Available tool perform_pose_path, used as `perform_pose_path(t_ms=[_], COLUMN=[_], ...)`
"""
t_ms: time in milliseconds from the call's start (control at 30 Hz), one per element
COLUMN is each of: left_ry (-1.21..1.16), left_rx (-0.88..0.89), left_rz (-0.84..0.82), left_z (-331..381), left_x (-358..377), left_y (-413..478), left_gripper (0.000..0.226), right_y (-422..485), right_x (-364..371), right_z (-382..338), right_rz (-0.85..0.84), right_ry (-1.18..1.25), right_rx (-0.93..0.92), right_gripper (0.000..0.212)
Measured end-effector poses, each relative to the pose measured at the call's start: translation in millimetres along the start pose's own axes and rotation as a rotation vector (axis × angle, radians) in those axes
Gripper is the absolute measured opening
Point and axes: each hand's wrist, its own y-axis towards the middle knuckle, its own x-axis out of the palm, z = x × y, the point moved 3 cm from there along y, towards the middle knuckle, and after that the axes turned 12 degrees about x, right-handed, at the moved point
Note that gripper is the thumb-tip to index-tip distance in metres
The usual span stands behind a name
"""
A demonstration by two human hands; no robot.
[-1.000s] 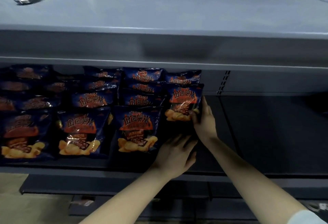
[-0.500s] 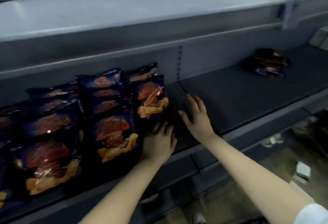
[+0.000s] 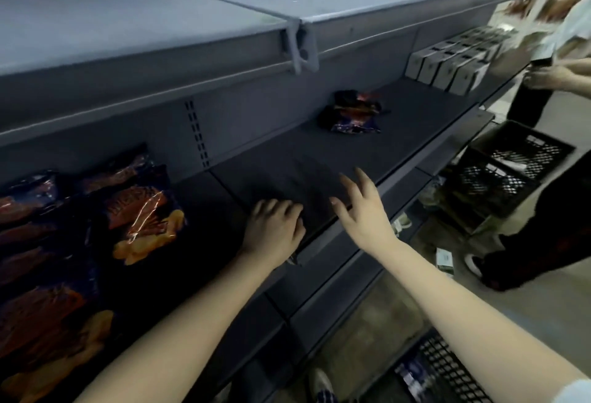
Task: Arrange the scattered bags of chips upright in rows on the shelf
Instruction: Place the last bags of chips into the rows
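Observation:
Dark blue chip bags with orange print stand upright in rows at the left of the dark shelf (image 3: pixel 319 153); the rightmost standing bag (image 3: pixel 142 214) is nearest my hands. A small pile of loose chip bags (image 3: pixel 351 111) lies flat farther right on the same shelf. My left hand (image 3: pixel 275 230) hovers over the shelf's front part with loosely curled fingers, holding nothing. My right hand (image 3: pixel 361 211) is beside it, fingers spread and extended toward the pile, also holding nothing. Both hands are well short of the pile.
A grey upper shelf (image 3: pixel 192 19) overhangs the working shelf. Grey boxes (image 3: pixel 454 67) stand in rows at the far right. Another person (image 3: pixel 550 76) stands to the right by black plastic crates (image 3: pixel 511 172) on the floor. A further crate (image 3: pixel 444 370) sits below my right arm.
My view has swung right along the shelf. Both hands have left the standing bags and moved right over bare shelf; the loose pile now sits nearer the middle of the view.

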Motion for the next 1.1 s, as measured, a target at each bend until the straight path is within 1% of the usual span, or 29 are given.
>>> perform_pose_path(t_ms=[100, 200, 333, 467, 633, 767, 867, 967, 1100], left_ry=[-0.04, -0.047, -0.034, -0.021, -0.033, -0.006, 0.011, 0.004, 0.024], left_rx=[0.01, -0.018, -0.066, -0.117, -0.201, -0.201, -0.187, -0.21, -0.182], left_rz=[-0.01, -0.056, -0.115, -0.123, -0.161, -0.185, -0.168, -0.148, -0.189], left_z=[0.8, -4.5, -9.6, -17.4, -33.4, -39.7, -42.0, -42.8, -41.4], left_x=[22.8, 45.6, 68.6, 84.6, 104.6, 113.5, 117.2, 119.4, 122.6], left_y=[33.9, 76.2, 142.5, 185.2, 211.8, 225.1, 234.9, 240.0, 237.6], left_gripper=[0.031, 0.036, 0.046, 0.049, 0.054, 0.057, 0.057, 0.057, 0.058], right_y=[28.5, 64.7, 133.1, 195.9, 253.3, 286.2, 298.0, 298.4, 296.0], right_x=[-2.6, -0.3, -2.7, 6.1, 27.2, 41.7, 48.5, 49.3, 42.2], right_z=[28.4, 55.5, 84.1, 98.6, 105.4, 108.3, 112.5, 113.3, 115.5], right_rz=[-0.001, -0.031, -0.051, -0.084, -0.166, -0.283, -0.371, -0.336, -0.284], right_ry=[-0.005, -0.019, -0.085, -0.12, -0.236, -0.32, -0.307, -0.314, -0.286], right_rx=[0.035, 0.047, 0.029, -0.011, -0.015, -0.011, 0.046, 0.048, 0.019], right_gripper=[0.052, 0.055, 0.06, 0.063, 0.081, 0.092, 0.087, 0.075, 0.072])
